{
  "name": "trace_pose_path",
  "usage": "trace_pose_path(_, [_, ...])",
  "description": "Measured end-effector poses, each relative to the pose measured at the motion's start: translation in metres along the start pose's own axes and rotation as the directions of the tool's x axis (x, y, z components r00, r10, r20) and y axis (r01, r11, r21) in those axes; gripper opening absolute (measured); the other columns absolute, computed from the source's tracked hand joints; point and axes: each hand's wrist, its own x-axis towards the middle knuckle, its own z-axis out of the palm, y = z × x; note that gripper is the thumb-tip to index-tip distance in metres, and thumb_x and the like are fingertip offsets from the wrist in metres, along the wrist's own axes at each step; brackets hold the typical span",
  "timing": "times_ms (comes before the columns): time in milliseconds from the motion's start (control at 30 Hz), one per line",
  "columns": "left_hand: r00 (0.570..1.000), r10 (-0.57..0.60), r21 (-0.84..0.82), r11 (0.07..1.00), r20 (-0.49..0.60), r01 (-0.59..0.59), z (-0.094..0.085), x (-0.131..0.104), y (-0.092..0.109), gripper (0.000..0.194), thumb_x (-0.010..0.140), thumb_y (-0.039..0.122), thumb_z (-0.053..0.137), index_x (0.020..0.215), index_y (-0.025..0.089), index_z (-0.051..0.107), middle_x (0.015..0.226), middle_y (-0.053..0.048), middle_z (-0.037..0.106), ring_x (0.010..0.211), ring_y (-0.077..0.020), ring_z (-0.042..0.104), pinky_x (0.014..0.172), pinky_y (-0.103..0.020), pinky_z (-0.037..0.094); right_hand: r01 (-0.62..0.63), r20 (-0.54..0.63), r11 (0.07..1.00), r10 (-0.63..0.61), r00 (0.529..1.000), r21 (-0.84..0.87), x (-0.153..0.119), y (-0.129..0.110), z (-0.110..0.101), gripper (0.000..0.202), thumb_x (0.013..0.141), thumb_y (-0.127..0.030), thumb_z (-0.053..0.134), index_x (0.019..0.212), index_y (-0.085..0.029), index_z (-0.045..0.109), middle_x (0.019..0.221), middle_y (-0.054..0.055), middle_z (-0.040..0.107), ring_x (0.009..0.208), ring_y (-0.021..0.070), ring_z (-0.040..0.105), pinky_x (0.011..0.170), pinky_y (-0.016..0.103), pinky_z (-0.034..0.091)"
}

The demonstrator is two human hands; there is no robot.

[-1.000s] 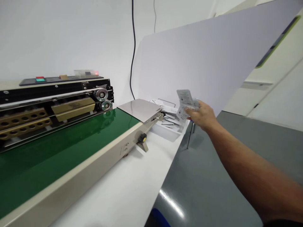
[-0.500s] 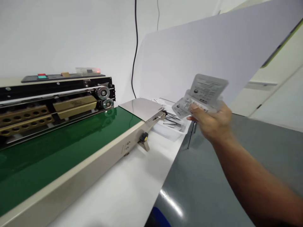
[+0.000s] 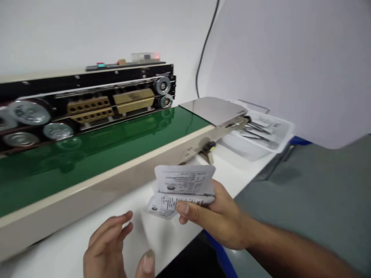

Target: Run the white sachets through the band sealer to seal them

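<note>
Several flat printed sachets [image 3: 185,180], silver-white with rounded corners and black text, are gripped in my right hand [image 3: 220,216]. Its thumb presses across the lower sachet while the fingers are hidden behind. To the left, my left hand [image 3: 111,247] is open, thumb and fingers spread apart, with nothing in it. It hovers over the white table [image 3: 139,239], close to the sachets but not touching them. Behind both hands runs the green conveyor belt [image 3: 121,150] of a machine with metal rollers and brass-coloured blocks.
At the belt's right end, a metal plate [image 3: 211,108] leads toward a white plastic bin [image 3: 249,148] holding several sachets. A dark knob [image 3: 209,146] sticks out from the conveyor's side. A black cable [image 3: 203,54] hangs along the wall. Grey floor lies beyond the table edge.
My right hand has brought the sachets from beside the bin to the left and down, in front of the conveyor. My left hand has come into view. The camera view has turned left.
</note>
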Motion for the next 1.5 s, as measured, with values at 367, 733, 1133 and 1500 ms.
trace_pose_path(367, [0.782, 0.613, 0.308, 0.727, 0.111, -0.614, 0.005, 0.038, 0.048, 0.093, 0.06, 0.019, 0.082, 0.143, 0.041, 0.046, 0.144, -0.001, 0.054, 0.126, -0.0332, 0.057, 0.098, -0.055, 0.056, 0.134, 0.259, 0.941, -0.051, 0.964, -0.311, 0.033, 0.01, 0.037, 0.035, 0.091, -0.025, 0.065, 0.124, -0.019, 0.059, 0.105, 0.004, 0.071, 0.088, 0.0178, 0.066, 0.081, 0.034, 0.055])
trace_pose_path(733, [0.917, 0.177, 0.692, 0.609, 0.357, -0.387, -0.018, 0.021, 0.04, 0.058, 0.081, 0.038, 0.071, 0.132, 0.023, 0.047, 0.134, -0.014, 0.047, 0.127, -0.0322, 0.048, 0.101, -0.055, 0.046, 0.164, 0.402, 0.917, -0.004, 0.916, -0.365, 0.037, 0.032, 0.054, 0.042, 0.089, -0.026, 0.065, 0.129, -0.017, 0.054, 0.115, 0.009, 0.069, 0.094, 0.0203, 0.067, 0.083, 0.035, 0.053])
trace_pose_path(1133, [0.967, 0.204, 0.359, 0.9, 0.154, -0.247, -0.022, -0.002, 0.028, 0.077, 0.081, 0.044, 0.072, 0.146, 0.03, 0.032, 0.151, -0.014, 0.03, 0.14, -0.0416, 0.036, 0.11, -0.064, 0.033, 0.411, 0.452, 0.785, -0.189, 0.872, -0.464, 0.032, 0.041, 0.063, 0.035, 0.093, -0.034, 0.064, 0.123, -0.018, 0.055, 0.113, 0.01, 0.066, 0.102, 0.0235, 0.062, 0.093, 0.041, 0.051])
trace_pose_path(1500, [0.957, -0.201, 0.302, 0.944, 0.211, 0.132, -0.016, 0.002, 0.029, 0.071, 0.088, 0.045, 0.068, 0.145, 0.036, 0.026, 0.155, -0.008, 0.035, 0.135, -0.0288, 0.048, 0.1, -0.039, 0.049, 0.409, 0.426, 0.732, -0.179, 0.887, -0.544, 0.04, 0.057, 0.056, 0.043, 0.085, -0.02, 0.067, 0.125, -0.019, 0.053, 0.117, 0.011, 0.065, 0.103, 0.0233, 0.064, 0.086, 0.039, 0.056])
